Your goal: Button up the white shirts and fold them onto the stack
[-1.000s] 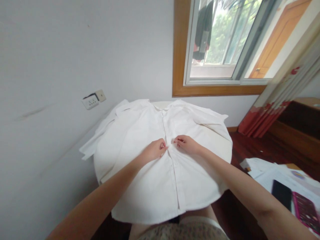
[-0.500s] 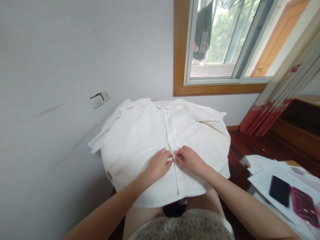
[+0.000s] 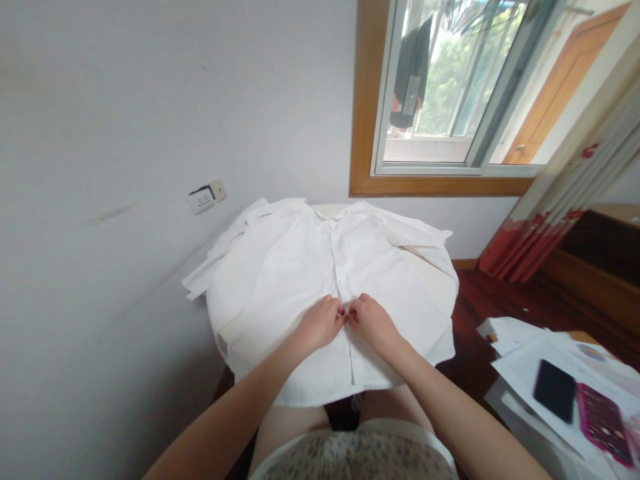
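A white button-up shirt (image 3: 285, 267) lies spread face up on a round pale table (image 3: 425, 270), collar toward the wall and hem toward me. My left hand (image 3: 323, 321) pinches the left edge of the front placket, low on the shirt. Close against it, my right hand (image 3: 369, 321) pinches the other edge, fingertips almost meeting. Any button between the fingers is hidden. Above the hands the front edges lie together up to the collar; below them a narrow slit runs down to the hem.
On the right, papers (image 3: 520, 363) lie under a black phone (image 3: 555, 390) and a pink-cased phone (image 3: 604, 423). A wall socket (image 3: 201, 200) is at the left. Behind the table are a wood-framed window (image 3: 367, 100) and a curtain (image 3: 530, 233).
My hands have drawn slightly closer together, with the fingers curled tighter at the placket. The view has shifted a little; the shirt stays spread in place.
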A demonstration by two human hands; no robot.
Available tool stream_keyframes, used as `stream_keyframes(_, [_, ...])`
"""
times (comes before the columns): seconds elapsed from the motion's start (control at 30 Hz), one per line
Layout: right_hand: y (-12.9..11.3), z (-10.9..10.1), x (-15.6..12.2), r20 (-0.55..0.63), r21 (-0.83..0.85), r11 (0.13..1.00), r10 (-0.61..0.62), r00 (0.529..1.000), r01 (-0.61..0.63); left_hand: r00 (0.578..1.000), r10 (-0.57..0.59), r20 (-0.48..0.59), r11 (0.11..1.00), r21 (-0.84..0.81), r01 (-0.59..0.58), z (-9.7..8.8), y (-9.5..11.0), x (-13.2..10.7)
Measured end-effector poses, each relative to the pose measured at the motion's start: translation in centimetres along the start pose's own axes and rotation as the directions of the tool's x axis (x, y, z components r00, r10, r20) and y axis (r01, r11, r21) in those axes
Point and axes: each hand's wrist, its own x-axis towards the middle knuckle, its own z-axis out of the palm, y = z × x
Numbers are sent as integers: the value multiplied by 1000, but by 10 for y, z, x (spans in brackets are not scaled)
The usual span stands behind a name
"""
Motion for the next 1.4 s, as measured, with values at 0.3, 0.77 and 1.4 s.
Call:
stream_keyframes(0.3, [18, 2, 1, -67, 302, 953, 44, 997, -22, 993, 47, -112, 998, 40, -43, 7, 2, -9])
stream_keyframes(0.77, [22, 9, -7, 99, 803, 577, 115, 988, -147, 976, -78, -203, 997, -20, 76, 9, 11, -18])
stream_keyframes(1.4, [21, 14, -10, -35, 695, 716, 117, 993, -60, 946, -129, -298, 986, -144, 89, 14, -2, -15])
